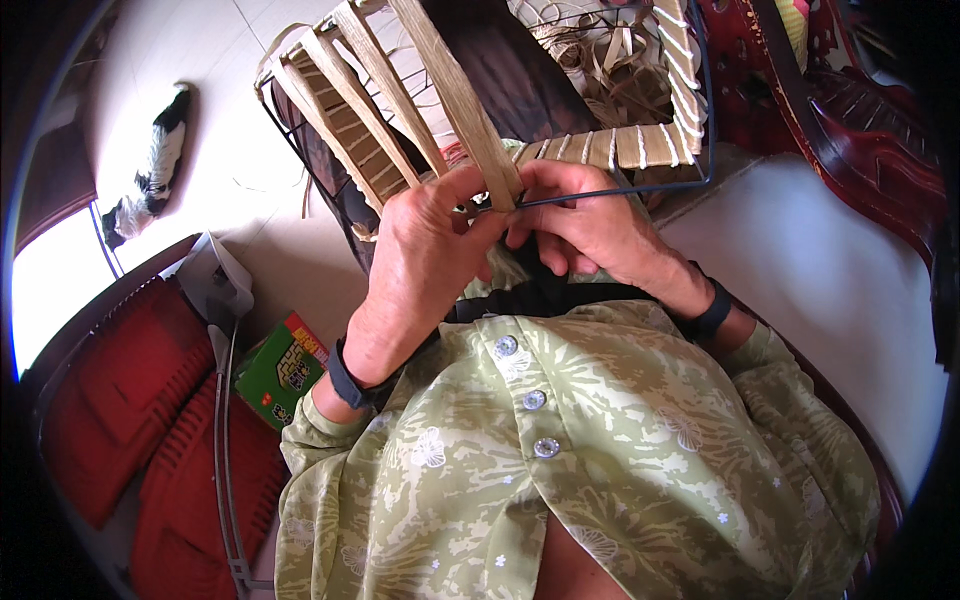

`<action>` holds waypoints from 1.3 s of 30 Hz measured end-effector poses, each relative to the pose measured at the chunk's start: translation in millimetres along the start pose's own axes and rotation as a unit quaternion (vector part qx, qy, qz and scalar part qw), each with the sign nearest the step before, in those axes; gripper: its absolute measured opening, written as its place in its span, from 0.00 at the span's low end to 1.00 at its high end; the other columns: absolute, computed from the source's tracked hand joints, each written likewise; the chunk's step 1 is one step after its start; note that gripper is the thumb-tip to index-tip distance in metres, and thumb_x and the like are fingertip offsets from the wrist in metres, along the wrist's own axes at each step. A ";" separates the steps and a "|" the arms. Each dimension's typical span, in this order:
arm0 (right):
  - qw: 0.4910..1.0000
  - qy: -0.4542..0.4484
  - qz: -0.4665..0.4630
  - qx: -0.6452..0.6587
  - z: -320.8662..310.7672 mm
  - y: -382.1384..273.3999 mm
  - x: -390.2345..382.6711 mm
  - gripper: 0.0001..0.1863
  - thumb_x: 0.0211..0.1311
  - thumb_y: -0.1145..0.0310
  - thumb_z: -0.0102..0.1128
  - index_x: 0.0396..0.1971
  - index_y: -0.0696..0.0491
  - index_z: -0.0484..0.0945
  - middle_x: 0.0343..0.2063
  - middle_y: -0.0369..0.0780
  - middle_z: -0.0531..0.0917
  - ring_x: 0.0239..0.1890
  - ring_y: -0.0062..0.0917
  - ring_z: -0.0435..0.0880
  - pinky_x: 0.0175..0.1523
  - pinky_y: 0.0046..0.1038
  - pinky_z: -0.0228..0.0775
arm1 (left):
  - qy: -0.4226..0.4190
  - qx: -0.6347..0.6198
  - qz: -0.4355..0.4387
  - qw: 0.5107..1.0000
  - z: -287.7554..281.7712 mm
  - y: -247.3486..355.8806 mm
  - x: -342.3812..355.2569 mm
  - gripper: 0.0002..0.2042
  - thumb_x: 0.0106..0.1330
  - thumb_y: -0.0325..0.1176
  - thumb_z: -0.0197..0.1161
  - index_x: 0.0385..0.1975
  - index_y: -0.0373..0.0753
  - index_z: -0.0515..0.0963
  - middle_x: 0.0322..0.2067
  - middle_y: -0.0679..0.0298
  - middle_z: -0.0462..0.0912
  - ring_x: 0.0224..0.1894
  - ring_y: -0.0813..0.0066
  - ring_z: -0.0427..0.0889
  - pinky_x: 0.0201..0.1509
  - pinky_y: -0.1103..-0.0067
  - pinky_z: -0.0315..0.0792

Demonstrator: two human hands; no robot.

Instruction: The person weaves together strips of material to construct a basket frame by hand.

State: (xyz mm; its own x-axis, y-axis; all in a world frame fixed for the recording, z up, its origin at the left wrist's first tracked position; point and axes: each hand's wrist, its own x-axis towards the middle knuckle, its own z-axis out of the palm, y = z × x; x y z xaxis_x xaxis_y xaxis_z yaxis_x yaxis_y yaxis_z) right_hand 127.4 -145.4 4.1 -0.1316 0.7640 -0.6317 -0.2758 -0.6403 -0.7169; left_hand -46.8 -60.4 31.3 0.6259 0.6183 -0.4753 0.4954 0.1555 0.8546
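- One broad tan strip [450,90] reached the near edge of the wire frame [660,187].
- The left hand [425,240] had fingers pinched on the strip there.
- The right hand [595,225], along that frame edge, had curled fingers gripping the strip's end.

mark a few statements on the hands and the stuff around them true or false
1. The left hand and right hand meet at the lower end of a tan strip. True.
2. Only the right wrist wears a band. False: each wrist has a dark band.
3. A black-and-white animal is on the floor at the left. True.
4. The person wears a plain blue shirt. False: the shirt is patterned green.
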 end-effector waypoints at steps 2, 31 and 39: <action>1.000 0.020 -0.016 -0.018 5.6 2.5 0.0 0.15 0.65 0.72 0.61 0.51 0.54 0.76 0.25 0.34 0.83 0.14 0.12 0.75 0.15 0.16 0.59 | 0.045 0.066 0.044 0.996 4.2 -6.0 -1.3 0.10 0.61 0.24 0.64 0.43 0.38 0.82 0.26 0.60 0.85 0.21 0.70 0.83 0.25 0.75 0.76; 0.997 0.053 0.008 0.061 17.2 4.7 -26.4 0.13 0.66 0.66 0.64 0.48 0.54 0.80 0.28 0.31 0.82 0.22 0.09 0.70 0.21 0.12 0.55 | 0.011 0.089 0.125 0.988 -5.2 -10.1 10.3 0.07 0.57 0.24 0.64 0.34 0.28 0.80 0.29 0.48 0.86 0.29 0.58 0.88 0.34 0.71 0.80; 0.957 -0.038 0.064 0.279 9.9 12.1 -17.5 0.12 0.70 0.66 0.60 0.51 0.50 0.77 0.35 0.27 0.78 0.25 0.06 0.65 0.23 0.10 0.51 | -0.001 -0.011 0.057 0.998 -6.9 3.2 2.0 0.08 0.61 0.23 0.61 0.39 0.29 0.77 0.31 0.50 0.87 0.32 0.63 0.88 0.33 0.72 0.79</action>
State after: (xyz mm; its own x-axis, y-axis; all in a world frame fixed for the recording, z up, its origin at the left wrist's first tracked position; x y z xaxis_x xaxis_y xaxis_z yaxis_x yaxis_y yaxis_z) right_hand 116.9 -165.7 9.4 -0.2607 0.6999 -0.6650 -0.7163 -0.6020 -0.3528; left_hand -48.1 -53.4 34.4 0.6788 0.6313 -0.3751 0.4079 0.1007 0.9075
